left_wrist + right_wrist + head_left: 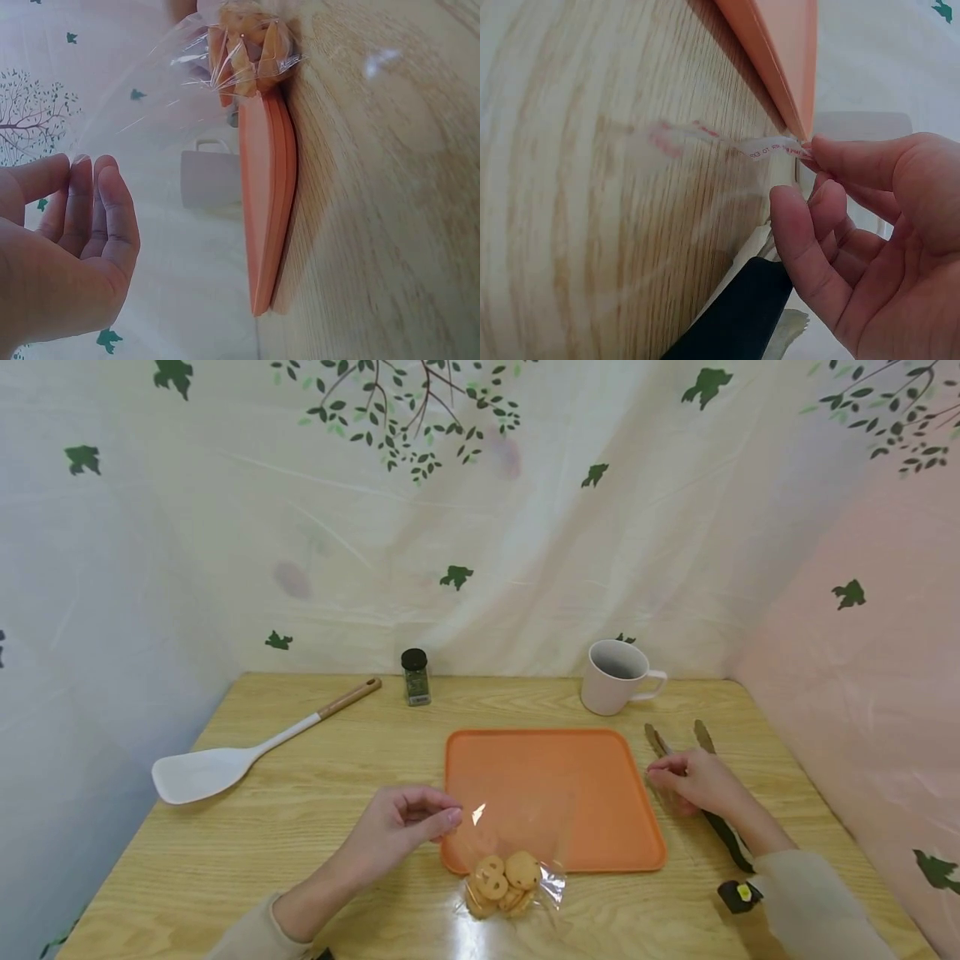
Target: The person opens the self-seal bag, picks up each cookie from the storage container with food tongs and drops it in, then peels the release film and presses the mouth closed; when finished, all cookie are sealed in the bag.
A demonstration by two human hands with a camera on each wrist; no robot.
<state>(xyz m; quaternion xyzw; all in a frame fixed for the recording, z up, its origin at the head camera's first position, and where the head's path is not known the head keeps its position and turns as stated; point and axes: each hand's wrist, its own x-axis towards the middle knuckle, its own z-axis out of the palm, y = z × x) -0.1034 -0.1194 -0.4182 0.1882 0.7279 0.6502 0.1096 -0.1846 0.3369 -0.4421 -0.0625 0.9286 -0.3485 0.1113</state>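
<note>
A clear plastic bag [553, 887] with several round cookies [521, 870] in its bottom hangs over the front edge of an orange tray [618, 831]. My left hand [393, 827] pinches the bag's upper left edge between thumb and fingers. To the right of the tray, my right hand [705, 789] pinches the end of a thin clear strip [769, 148] with red print. The strip trails away from the fingertips, its far end blurred. Below that hand lies a pair of tongs [727, 843] with black handles, partly covered by the hand.
A white mug [609, 685] stands behind the tray. Farther left are a spice jar [416, 683] with a black lid and a white spatula [202, 775] with a wooden handle. A patterned curtain [360, 568] hangs at the wooden table's back edge.
</note>
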